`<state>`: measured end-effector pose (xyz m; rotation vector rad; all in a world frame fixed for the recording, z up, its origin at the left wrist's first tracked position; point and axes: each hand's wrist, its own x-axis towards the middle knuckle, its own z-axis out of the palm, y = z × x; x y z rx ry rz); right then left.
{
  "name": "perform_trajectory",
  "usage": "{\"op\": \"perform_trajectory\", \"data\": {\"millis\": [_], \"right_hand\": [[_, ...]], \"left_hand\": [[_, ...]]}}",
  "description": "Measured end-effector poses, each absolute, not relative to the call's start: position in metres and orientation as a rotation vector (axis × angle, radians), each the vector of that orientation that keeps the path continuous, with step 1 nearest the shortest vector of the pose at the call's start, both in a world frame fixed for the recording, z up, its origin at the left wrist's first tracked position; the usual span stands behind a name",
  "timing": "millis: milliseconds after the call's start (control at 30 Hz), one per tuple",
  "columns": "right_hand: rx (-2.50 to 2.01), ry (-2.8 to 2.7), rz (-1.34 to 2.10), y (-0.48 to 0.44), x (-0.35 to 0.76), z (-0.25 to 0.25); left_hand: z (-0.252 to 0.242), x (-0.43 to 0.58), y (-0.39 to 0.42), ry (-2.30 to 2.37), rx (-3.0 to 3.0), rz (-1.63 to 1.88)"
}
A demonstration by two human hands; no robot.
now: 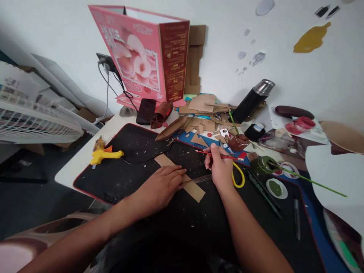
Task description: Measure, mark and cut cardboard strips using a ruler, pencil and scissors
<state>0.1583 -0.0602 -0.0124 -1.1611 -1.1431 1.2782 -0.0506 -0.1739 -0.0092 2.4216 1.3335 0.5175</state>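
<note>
My left hand (pixel 163 185) lies flat, fingers stretched to the right, over a brown cardboard strip (pixel 195 191) on the black mat (pixel 136 182). Its fingertips press on a clear ruler (pixel 200 178), which crosses the strip. My right hand (pixel 220 167) is closed around a thin red pencil (pixel 203 152), just right of the strip and above the ruler's right end. The pencil points left and is off the cardboard. Yellow scissors handles (pixel 241 175) show beside my right wrist; the rest of the scissors is hidden.
A yellow glue gun (pixel 106 153) lies at the left. Behind are a phone (pixel 146 111), a pink box (pixel 139 57), cardboard scraps (pixel 201 103) and a black thermos (pixel 250 102). Paint jars (pixel 261 165), a paint dish (pixel 276 188) and pens (pixel 264 195) stand or lie at the right.
</note>
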Motion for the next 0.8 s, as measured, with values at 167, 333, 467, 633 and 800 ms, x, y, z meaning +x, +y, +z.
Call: {"op": "perform_trajectory", "data": {"millis": [167, 333, 467, 633, 800], "right_hand": [[-1.137, -1.12, 1.256, -0.055, 0.166, -0.012], [-1.163, -1.191, 1.286, -0.06, 0.162, -0.007], [-1.137, -1.274, 1.313, -0.066, 0.156, -0.005], [-1.114, -1.351, 1.332, -0.071, 0.153, -0.007], [-1.108, -1.425, 1.326, -0.075, 0.152, -0.007]], "left_hand": [[-0.01, -0.053, -0.168, 1.14, 2.311, 0.702], [0.004, -0.067, -0.164, 1.008, 2.228, 0.653], [0.012, -0.081, -0.166, 1.053, 2.206, 0.591], [0.011, -0.096, -0.186, 1.338, 2.166, 0.682], [-0.012, -0.11, -0.213, 1.813, 2.12, 0.81]]}}
